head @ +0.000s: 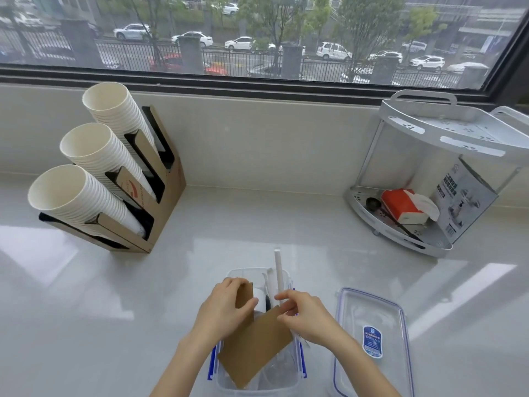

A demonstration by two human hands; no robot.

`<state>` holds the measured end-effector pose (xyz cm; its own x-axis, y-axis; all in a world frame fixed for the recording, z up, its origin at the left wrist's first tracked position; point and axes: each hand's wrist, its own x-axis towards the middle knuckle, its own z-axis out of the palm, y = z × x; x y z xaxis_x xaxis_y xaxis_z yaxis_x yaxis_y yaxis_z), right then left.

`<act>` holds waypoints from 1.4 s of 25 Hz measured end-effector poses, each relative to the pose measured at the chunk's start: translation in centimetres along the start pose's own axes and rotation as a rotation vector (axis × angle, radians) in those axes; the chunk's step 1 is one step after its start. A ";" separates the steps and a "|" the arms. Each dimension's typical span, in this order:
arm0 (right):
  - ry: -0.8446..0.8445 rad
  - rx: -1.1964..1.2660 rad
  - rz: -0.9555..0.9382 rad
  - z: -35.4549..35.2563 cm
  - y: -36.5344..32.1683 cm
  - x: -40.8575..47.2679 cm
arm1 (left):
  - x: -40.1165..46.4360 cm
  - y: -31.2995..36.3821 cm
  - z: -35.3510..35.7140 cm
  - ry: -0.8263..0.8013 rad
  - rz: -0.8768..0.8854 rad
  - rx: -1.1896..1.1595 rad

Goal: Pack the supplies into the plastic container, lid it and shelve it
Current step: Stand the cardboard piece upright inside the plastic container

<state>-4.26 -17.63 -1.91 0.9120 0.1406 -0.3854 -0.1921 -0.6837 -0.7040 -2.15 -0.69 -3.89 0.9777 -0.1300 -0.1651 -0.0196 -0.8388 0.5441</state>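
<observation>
A clear plastic container (237, 275) with blue latches stands on the counter at the bottom centre. My left hand (226, 306) grips a brown cardboard sleeve (254, 348) that slants over the container's opening. My right hand (303, 316) pinches a long white wrapped straw (278, 275) that sticks up out of the container toward the far side. More pale and dark items lie inside the container, partly hidden by my hands. The container's clear lid (372, 336) with blue clips and a blue label lies flat on the counter to the right.
A cardboard holder (169, 202) with three slanted stacks of white paper cups stands at the left. A white two-tier corner shelf (446, 179) at the right holds a red tissue pack, a dark spoon and a printed box. A window runs along the back.
</observation>
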 end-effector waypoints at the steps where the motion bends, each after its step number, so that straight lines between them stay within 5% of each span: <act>1: -0.003 -0.010 -0.001 0.1 0.0 0.0 | -0.1 0.0 0.0 -0.003 -0.010 -0.001; 13: 0.073 0.040 -0.108 -0.4 -0.7 -0.6 | -0.8 0.2 -0.9 0.089 0.025 -0.140; 25: 0.021 0.087 -0.253 -3.0 -2.3 -0.9 | -0.9 0.8 -3.7 0.239 0.093 -0.522; 35: 0.072 0.149 -0.346 -2.5 -4.1 0.4 | -1.7 0.8 -2.9 -0.053 0.062 -0.636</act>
<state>-2.20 -16.59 2.33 0.9542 0.2909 -0.0703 0.0862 -0.4920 -0.8663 -3.27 0.37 -0.77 0.9667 -0.2077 -0.1495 0.0684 -0.3535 0.9329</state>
